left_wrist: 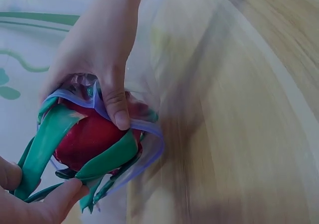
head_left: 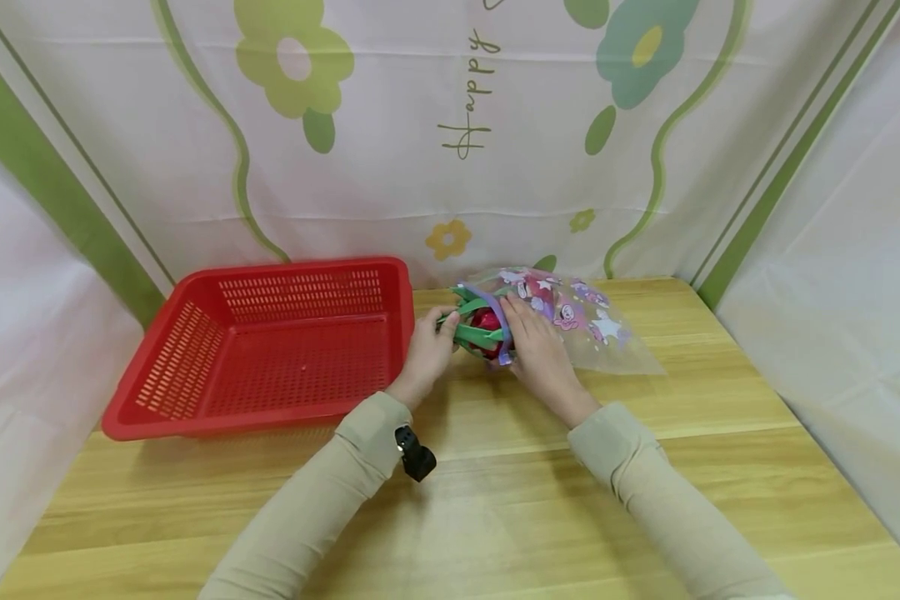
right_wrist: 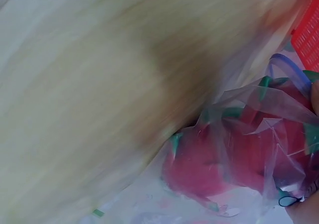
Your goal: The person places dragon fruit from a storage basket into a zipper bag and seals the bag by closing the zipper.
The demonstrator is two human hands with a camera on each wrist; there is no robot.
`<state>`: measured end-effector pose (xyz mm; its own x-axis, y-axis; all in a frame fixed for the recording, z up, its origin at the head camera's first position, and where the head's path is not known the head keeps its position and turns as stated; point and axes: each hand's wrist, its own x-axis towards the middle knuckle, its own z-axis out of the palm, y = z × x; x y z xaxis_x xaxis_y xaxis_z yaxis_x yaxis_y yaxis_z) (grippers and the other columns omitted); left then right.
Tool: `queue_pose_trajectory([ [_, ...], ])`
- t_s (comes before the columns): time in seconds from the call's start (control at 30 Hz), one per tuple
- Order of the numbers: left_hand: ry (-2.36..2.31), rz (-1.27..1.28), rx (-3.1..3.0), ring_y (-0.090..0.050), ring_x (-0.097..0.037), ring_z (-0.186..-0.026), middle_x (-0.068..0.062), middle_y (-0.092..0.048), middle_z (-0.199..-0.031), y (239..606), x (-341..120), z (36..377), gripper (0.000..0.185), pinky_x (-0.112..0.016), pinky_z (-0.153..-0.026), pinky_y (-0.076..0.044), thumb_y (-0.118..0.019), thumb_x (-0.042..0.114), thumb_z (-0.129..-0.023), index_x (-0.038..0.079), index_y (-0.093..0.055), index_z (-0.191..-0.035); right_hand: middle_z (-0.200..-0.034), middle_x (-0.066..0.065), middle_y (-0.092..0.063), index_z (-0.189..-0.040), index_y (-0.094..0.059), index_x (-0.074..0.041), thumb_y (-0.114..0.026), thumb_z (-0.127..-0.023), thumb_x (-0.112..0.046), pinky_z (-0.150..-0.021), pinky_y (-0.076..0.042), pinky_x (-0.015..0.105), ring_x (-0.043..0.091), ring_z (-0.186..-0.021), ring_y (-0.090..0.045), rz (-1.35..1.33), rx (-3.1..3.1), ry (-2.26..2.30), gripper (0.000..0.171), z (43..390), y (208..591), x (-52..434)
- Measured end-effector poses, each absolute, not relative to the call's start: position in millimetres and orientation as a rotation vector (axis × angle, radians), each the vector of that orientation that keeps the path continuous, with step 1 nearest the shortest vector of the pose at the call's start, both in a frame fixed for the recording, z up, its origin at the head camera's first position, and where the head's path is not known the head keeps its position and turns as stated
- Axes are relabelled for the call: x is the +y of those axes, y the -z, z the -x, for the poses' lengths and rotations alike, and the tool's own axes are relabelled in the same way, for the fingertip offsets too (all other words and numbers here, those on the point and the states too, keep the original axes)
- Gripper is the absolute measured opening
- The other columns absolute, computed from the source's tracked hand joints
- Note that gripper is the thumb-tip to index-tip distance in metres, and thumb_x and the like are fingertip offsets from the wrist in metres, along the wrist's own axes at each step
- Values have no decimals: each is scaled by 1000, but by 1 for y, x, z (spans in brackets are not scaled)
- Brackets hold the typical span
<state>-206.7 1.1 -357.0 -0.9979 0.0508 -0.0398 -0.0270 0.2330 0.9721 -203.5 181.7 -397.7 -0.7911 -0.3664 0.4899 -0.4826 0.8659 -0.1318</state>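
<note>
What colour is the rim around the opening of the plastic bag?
Purple-blue: the bag's rim loops round the red dragon fruit. It shows best in the left wrist view.

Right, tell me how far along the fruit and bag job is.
Partly done: the red fruit sits in the mouth of the clear bag, its green leaves poking out. The left hand holds the leaves; the right hand grips the bag's rim. The red basket holds nothing visible.

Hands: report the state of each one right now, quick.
Left hand: pinches a green leaf of the dragon fruit.
Right hand: grips the printed zip bag at its mouth, thumb on the fruit.
</note>
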Motion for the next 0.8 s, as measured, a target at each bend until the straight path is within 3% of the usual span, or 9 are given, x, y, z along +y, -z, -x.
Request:
queue_pose_trajectory([
  [0.27,-1976,36,2240,-56,-28,-116,-18,-52,-133,359,11,204,35,-42,-101,-49,-43,20,-102,5,-50,-133,-145,20,-45,-142,-38,1,-85,-68,-9,-112,-36,47,35,-133,-45,-613,-2562,-349,87,205,400,186],
  [0.57,-2104,73,2034,-53,-26,-119,-15,-51,-133,370,19,201,33,-42,-109,-41,-44,17,-101,6,-51,-131,-145,20,-45,-141,-41,1,-87,-67,-14,-112,-37,46,35,-132,-47,-615,-2550,-356,88,207,405,192],
  [0.8,-2115,10,1984,-51,-26,-118,-17,-50,-134,374,18,201,35,-46,-109,-39,-38,18,-103,5,-51,-134,-146,18,-45,-141,-43,-2,-85,-69,-15,-104,-44,49,36,-130,-48,-610,-2522,-391,84,206,409,195],
])
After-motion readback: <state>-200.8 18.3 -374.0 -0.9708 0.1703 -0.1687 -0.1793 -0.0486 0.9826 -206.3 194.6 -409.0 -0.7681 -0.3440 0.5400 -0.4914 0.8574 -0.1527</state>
